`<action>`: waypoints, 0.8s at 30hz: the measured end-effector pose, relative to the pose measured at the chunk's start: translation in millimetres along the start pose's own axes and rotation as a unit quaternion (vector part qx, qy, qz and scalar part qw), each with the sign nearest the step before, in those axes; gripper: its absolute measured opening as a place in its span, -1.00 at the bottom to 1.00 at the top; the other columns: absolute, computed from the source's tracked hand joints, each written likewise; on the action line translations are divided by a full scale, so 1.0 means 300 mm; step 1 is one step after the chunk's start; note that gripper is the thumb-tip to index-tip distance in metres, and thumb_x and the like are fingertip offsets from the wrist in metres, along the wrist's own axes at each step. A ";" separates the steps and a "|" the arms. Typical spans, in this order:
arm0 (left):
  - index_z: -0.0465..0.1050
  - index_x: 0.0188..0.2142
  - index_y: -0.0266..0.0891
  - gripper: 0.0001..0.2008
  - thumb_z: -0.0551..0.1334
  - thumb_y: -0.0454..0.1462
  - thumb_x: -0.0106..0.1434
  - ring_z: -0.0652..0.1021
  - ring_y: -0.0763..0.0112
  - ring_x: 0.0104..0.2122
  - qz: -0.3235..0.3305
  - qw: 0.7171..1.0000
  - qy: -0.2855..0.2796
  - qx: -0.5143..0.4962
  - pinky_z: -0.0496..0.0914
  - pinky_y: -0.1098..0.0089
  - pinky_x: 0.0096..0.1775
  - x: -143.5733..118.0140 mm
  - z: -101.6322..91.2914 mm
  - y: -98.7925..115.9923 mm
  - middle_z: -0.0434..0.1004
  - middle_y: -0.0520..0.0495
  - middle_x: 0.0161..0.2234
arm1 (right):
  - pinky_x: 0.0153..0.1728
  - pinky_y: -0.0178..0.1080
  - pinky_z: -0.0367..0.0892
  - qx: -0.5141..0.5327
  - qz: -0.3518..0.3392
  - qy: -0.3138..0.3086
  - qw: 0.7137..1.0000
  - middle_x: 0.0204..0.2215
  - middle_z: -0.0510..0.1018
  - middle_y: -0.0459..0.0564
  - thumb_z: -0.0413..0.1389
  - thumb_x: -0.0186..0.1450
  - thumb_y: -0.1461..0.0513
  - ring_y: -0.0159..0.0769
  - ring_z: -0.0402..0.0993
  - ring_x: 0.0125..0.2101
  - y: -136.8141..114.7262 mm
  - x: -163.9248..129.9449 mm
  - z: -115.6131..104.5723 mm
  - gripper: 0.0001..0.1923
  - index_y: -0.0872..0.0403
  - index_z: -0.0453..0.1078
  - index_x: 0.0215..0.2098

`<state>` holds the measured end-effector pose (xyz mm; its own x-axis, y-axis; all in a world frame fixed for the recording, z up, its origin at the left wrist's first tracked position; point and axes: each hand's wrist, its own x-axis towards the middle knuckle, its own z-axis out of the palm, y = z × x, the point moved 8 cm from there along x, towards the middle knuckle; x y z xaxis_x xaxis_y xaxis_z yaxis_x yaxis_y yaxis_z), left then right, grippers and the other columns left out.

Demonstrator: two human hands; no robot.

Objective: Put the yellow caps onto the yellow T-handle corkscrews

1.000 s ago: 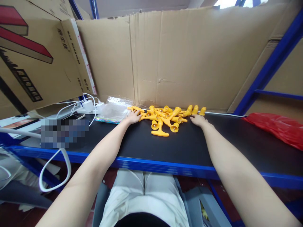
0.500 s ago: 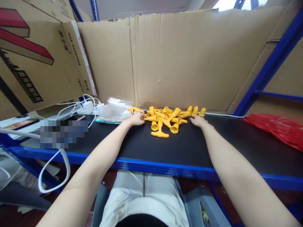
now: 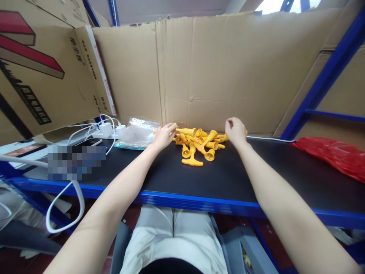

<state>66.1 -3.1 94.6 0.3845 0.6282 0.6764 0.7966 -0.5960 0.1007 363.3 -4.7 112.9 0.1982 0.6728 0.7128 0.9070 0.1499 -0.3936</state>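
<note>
A pile of yellow plastic T-handled pieces with bell-shaped cups point(image 3: 205, 146) lies on a black tabletop point(image 3: 196, 182). At the pile's left side, my left hand point(image 3: 164, 136) is closed around the handle of one yellow T-handled piece point(image 3: 187, 131); its cup points right. My right hand point(image 3: 236, 131) is raised a little at the pile's right end, fingers curled together over the yellow pieces there. What those fingers hold is hidden behind the hand. Nearest to me, one piece lies with its T-handle point(image 3: 192, 162) toward the front edge.
A clear plastic bag point(image 3: 139, 131) lies left of the pile, near white chargers and cables point(image 3: 107, 129). On the right is a red plastic bag point(image 3: 333, 156). Cardboard point(image 3: 228, 72) stands along the back, and a blue rail point(image 3: 199, 201) runs along the front.
My left hand has lifted slightly and a yellow piece now extends from it. My right hand has risen from the tabletop, moved slightly left, and curled its fingers over the right-hand pieces.
</note>
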 end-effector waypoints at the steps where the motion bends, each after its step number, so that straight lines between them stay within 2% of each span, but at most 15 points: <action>1: 0.37 0.00 -0.15 -0.69 0.02 -0.21 0.33 0.45 0.28 -0.03 -0.007 1.000 -0.004 0.009 0.30 0.31 -0.03 0.000 -0.005 0.009 0.44 -0.14 -0.01 | -0.09 -0.19 0.23 0.049 -0.027 0.001 0.998 -0.18 0.48 0.15 -0.16 0.34 0.13 -0.19 0.38 -0.17 -0.056 -0.001 -0.001 -0.66 0.11 0.37 -0.18; 2: 0.38 0.00 -0.14 -0.68 0.01 -0.17 0.34 0.48 0.27 -0.08 -0.017 1.000 -0.010 0.022 0.32 0.32 -0.07 0.000 -0.009 0.018 0.48 -0.14 -0.07 | -0.13 -0.19 0.26 0.104 -0.042 -0.007 0.994 -0.21 0.49 0.12 -0.16 0.34 0.05 -0.20 0.40 -0.20 -0.108 -0.005 0.003 -0.63 0.09 0.37 -0.20; 4: 0.39 -0.02 -0.12 -0.66 -0.01 -0.11 0.34 0.51 0.26 -0.16 -0.038 0.998 -0.017 0.050 0.34 0.35 -0.16 -0.002 -0.020 0.034 0.49 -0.14 -0.16 | -0.24 -0.20 0.32 0.230 -0.059 -0.067 0.969 -0.31 0.50 0.06 -0.18 0.31 -0.11 -0.25 0.44 -0.34 -0.209 -0.022 0.029 -0.50 0.07 0.37 -0.23; 7: 0.38 -0.02 -0.07 -0.67 0.00 -0.08 0.33 0.51 0.26 -0.20 -0.055 0.994 -0.031 0.093 0.34 0.37 -0.23 -0.005 -0.033 0.060 0.43 -0.13 -0.16 | -0.38 -0.22 0.34 0.359 -0.046 -0.231 0.903 -0.47 0.48 -0.01 -0.20 0.20 -0.28 -0.30 0.44 -0.49 -0.338 -0.085 0.094 -0.34 0.06 0.39 -0.36; 10: 0.35 0.00 -0.06 -0.68 0.00 -0.11 0.33 0.52 0.27 -0.21 -0.066 0.990 -0.054 0.115 0.33 0.38 -0.24 -0.007 -0.033 0.074 0.38 -0.12 -0.14 | -0.45 -0.22 0.35 0.393 -0.036 -0.329 0.858 -0.57 0.47 -0.05 -0.03 0.14 -0.26 -0.32 0.41 -0.58 -0.400 -0.147 0.122 -0.42 0.07 0.37 -0.46; 12: 0.32 0.02 -0.05 -0.68 -0.01 -0.13 0.34 0.52 0.28 -0.22 -0.066 0.988 -0.069 0.124 0.33 0.37 -0.24 -0.007 -0.027 0.078 0.37 -0.11 -0.14 | -0.47 -0.24 0.35 0.382 -0.028 -0.352 0.854 -0.61 0.45 -0.09 0.09 0.12 -0.19 -0.35 0.39 -0.61 -0.399 -0.165 0.133 -0.51 0.07 0.39 -0.44; 15: 0.31 0.03 -0.04 -0.69 -0.01 -0.13 0.34 0.52 0.28 -0.22 -0.059 0.986 -0.086 0.128 0.33 0.36 -0.23 -0.009 -0.009 0.075 0.37 -0.10 -0.14 | -0.50 -0.28 0.32 0.308 -0.054 -0.351 0.883 -0.59 0.47 -0.10 0.14 0.13 -0.08 -0.36 0.39 -0.58 -0.376 -0.166 0.147 -0.59 0.09 0.44 -0.29; 19: 0.34 -0.01 -0.05 -0.71 0.01 -0.14 0.33 0.51 0.23 -0.19 -0.053 0.987 -0.098 0.119 0.33 0.33 -0.22 -0.011 0.014 0.063 0.40 -0.11 -0.15 | -0.29 -0.24 0.32 0.161 -0.190 -0.276 0.929 -0.28 0.56 0.01 0.11 0.20 0.11 -0.25 0.47 -0.31 -0.392 -0.157 0.133 -0.69 0.10 0.45 -0.15; 21: 0.35 -0.03 -0.06 -0.72 0.01 -0.14 0.33 0.50 0.24 -0.18 -0.056 0.987 -0.097 0.115 0.32 0.33 -0.22 -0.011 0.017 0.056 0.40 -0.11 -0.15 | -0.19 -0.21 0.29 0.097 -0.255 -0.226 0.935 -0.18 0.55 0.03 0.08 0.21 0.17 -0.20 0.45 -0.20 -0.413 -0.164 0.118 -0.72 0.08 0.44 -0.13; 24: 0.35 -0.03 -0.07 -0.71 0.01 -0.14 0.33 0.50 0.25 -0.17 -0.061 0.987 -0.098 0.113 0.32 0.34 -0.21 -0.012 0.017 0.051 0.41 -0.11 -0.14 | -0.19 -0.20 0.26 0.032 -0.307 -0.184 0.933 -0.19 0.54 0.04 0.04 0.25 0.16 -0.17 0.45 -0.20 -0.437 -0.180 0.101 -0.72 0.06 0.43 -0.11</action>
<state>79.3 -12.0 90.1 0.3451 0.7858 0.5132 0.9174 -0.3978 -0.0078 222.3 -38.7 108.3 -0.5022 0.6478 0.5729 0.7820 0.6230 -0.0189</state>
